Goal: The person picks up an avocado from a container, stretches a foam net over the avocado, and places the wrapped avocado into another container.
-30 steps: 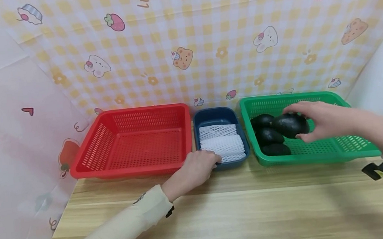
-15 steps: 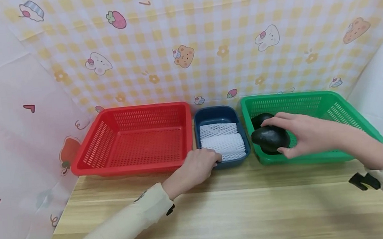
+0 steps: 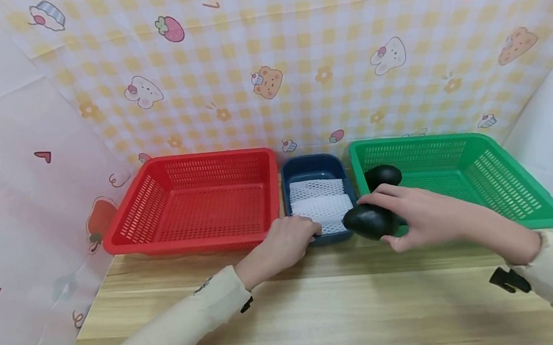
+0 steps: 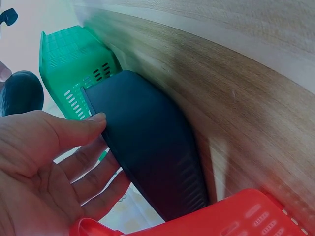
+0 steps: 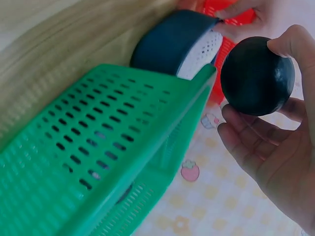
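Observation:
A dark, glossy avocado (image 3: 368, 221) hangs over the front left corner of the green basket (image 3: 529, 181), beside the navy blue bin. My right hand (image 3: 428, 216) grips it between thumb and fingers; the right wrist view shows the avocado (image 5: 256, 76) off the basket. My left hand (image 3: 285, 244) pinches the near left rim of the navy blue bin (image 4: 142, 128), thumb outside and fingers inside. White foam net sleeves (image 3: 321, 207) lie stacked in that bin. Another avocado (image 3: 385, 175) sits at the back left of the green basket; the right hand hides what lies in front of it.
To the left stands a red slotted basket (image 3: 198, 243), close against the blue bin. The baskets are lined up on a wooden table (image 3: 330, 312), with a checked cloth (image 3: 301, 114) hanging behind them.
My right hand has carried the avocado left and toward me, from above the green basket to its front left corner. The left hand has stayed at the bin's rim.

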A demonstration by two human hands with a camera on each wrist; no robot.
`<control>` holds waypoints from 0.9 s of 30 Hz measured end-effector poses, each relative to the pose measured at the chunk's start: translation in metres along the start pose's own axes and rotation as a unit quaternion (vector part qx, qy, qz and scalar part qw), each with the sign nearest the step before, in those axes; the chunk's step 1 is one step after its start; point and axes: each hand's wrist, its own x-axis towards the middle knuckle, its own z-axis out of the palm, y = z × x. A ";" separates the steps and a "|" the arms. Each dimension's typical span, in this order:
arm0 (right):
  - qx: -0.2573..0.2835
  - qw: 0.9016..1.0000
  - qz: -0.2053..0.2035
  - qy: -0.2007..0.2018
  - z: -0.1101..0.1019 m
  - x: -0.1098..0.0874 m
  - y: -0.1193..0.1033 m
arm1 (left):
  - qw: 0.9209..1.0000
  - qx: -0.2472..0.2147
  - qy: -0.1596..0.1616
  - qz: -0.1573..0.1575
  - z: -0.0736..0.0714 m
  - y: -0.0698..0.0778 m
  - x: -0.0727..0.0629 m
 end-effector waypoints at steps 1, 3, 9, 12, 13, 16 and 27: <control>-0.001 1.000 -0.001 0.002 0.002 0.000 -0.001 | 1.000 0.000 0.000 0.000 0.000 0.000 0.000; -0.002 1.000 -0.005 0.005 0.005 0.001 -0.003 | 1.000 -0.001 -0.001 0.000 0.000 0.000 0.000; -0.010 1.000 -0.018 0.008 0.015 0.003 -0.008 | 1.000 0.001 -0.004 -0.002 0.001 0.000 0.001; -0.009 0.999 -0.032 0.018 0.020 0.003 -0.011 | 1.000 0.002 -0.007 -0.005 0.000 0.000 0.001; -0.009 0.999 -0.036 0.022 0.022 0.003 -0.012 | 1.000 0.002 -0.007 -0.005 0.000 0.000 0.002; -0.012 0.998 -0.047 0.034 0.026 0.003 -0.017 | 1.000 0.003 -0.006 -0.004 0.000 0.000 0.002; 0.002 0.999 -0.037 -0.008 0.044 0.007 -0.035 | 1.000 0.003 -0.010 -0.008 0.001 0.000 0.002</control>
